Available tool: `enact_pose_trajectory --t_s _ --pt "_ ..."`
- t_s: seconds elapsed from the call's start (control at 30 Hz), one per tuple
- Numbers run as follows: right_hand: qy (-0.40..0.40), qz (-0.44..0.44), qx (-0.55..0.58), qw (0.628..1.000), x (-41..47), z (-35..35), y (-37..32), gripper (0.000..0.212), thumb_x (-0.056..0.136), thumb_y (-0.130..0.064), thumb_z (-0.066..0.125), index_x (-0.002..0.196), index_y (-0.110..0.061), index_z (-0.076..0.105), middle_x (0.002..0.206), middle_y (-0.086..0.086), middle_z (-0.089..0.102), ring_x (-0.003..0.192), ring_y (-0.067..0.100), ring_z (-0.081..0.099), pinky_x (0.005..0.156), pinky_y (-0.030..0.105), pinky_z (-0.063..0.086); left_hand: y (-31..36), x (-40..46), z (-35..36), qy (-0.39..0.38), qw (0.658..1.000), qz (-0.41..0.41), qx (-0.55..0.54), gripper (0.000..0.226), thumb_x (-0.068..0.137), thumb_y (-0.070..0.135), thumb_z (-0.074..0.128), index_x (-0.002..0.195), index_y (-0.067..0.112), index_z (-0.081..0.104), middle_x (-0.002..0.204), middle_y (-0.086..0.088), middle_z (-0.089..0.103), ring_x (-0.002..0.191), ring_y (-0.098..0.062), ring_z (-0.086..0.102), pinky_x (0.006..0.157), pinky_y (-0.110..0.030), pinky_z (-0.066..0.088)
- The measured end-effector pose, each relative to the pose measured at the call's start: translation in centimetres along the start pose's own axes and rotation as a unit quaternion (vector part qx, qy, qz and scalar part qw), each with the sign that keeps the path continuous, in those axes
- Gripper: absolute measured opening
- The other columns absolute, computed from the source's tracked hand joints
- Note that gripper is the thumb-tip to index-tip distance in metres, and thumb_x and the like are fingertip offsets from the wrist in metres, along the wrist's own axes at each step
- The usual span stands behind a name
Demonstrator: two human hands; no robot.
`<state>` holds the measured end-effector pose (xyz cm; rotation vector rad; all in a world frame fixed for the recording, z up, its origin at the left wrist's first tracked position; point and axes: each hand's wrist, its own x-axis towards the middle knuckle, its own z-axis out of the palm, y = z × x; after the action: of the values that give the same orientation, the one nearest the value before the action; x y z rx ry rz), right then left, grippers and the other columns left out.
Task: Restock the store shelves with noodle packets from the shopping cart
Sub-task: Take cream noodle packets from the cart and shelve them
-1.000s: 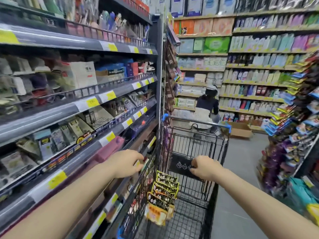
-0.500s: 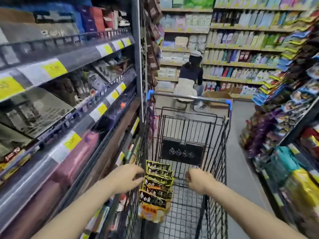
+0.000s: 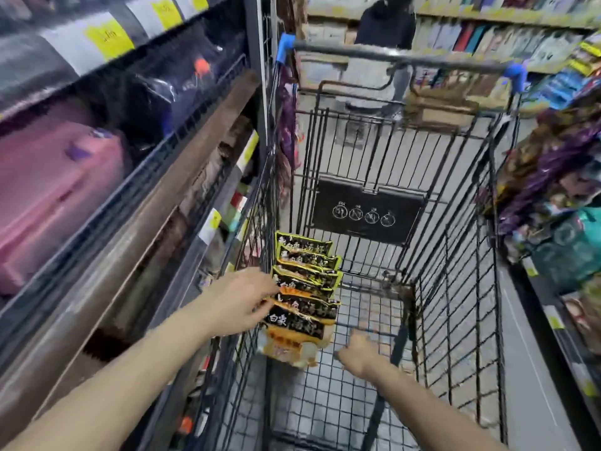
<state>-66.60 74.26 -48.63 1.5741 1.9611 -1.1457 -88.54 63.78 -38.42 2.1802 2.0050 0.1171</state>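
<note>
Several noodle packets, black with yellow-green tops and an orange bottom, stand in a leaning stack against the left wall of the black wire shopping cart. My left hand reaches over the cart's left side, its fingertips touching the left edge of the stack. My right hand hangs low inside the cart, just right of the lowest packet, fingers loosely curled and holding nothing. The view is blurred by motion.
Store shelves with yellow price tags run along the left, holding pink and dark packs. Snack racks crowd the right side of the aisle. A person in dark clothes stands beyond the cart's blue-capped handle.
My view has tilted down and closer to the cart. My left hand moved right from the cart's side onto the packets. My right hand dropped lower into the cart.
</note>
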Motion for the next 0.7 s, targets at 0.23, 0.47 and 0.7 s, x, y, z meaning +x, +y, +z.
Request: enact_pose_trajectory --t_s 0.23,0.47,0.7 --pt "0.010 -0.012 0.202 0.979 5.1 6.8 -0.4 0.070 0.081 -0.006 0.065 0.134 0.002 0.020 0.128 0.016 0.046 0.116 0.025 0.051 0.084 0.024 0.044 -1.3 0.0 3.8 0.017 0.998 0.029 0.055 0.036 0.087 0.034 0.038 0.085 0.019 0.071 0.084 0.006 0.069 0.078 -0.013 0.065 0.082 -0.032 0.053" --pt "0.021 -0.013 0.309 0.951 6.3 10.8 -3.0 0.061 0.088 -0.001 0.058 0.134 -0.002 0.019 0.109 0.016 0.052 0.103 0.033 0.053 0.080 0.030 0.042 -1.2 -0.2 4.1 0.058 0.998 0.010 0.023 0.038 0.088 0.035 0.039 0.082 0.014 0.070 0.080 0.002 0.069 0.075 -0.018 0.064 0.078 -0.034 0.054" --pt "0.057 0.074 0.352 0.931 6.7 11.5 -2.8 0.044 0.080 -0.017 0.071 0.116 -0.014 0.045 0.104 0.006 0.064 0.085 0.023 0.061 0.075 0.029 0.051 -1.0 -0.3 4.4 0.073 0.997 0.005 0.004 0.038 0.089 0.036 0.040 0.080 0.015 0.070 0.077 0.004 0.068 0.073 -0.014 0.063 0.079 -0.032 0.054"
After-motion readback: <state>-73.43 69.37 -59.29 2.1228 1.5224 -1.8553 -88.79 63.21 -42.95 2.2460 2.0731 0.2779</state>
